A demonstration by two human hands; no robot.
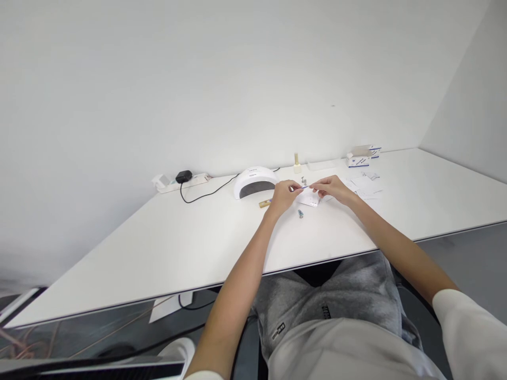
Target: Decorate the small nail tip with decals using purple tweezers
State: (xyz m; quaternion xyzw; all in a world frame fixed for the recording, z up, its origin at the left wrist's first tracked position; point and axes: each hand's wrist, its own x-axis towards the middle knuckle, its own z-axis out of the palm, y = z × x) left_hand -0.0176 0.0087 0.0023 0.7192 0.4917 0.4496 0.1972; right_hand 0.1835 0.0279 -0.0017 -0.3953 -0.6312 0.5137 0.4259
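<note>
A white shirt (352,345) and grey trousers (356,287) lie nearest the camera, below the tabletop (190,243) edge. The left hand (285,193) pinches a slim blue object (304,187) above a white sheet (309,197). The right hand (330,187) holds its fingertips close together at the object's opposite end; whether they grip it cannot be determined. A nail lamp (256,173) stands left of the hands; a nail-polish bottle (297,164) stands behind them.

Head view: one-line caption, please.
Left hand and right hand, a small blue item between them, above a white table.
</note>
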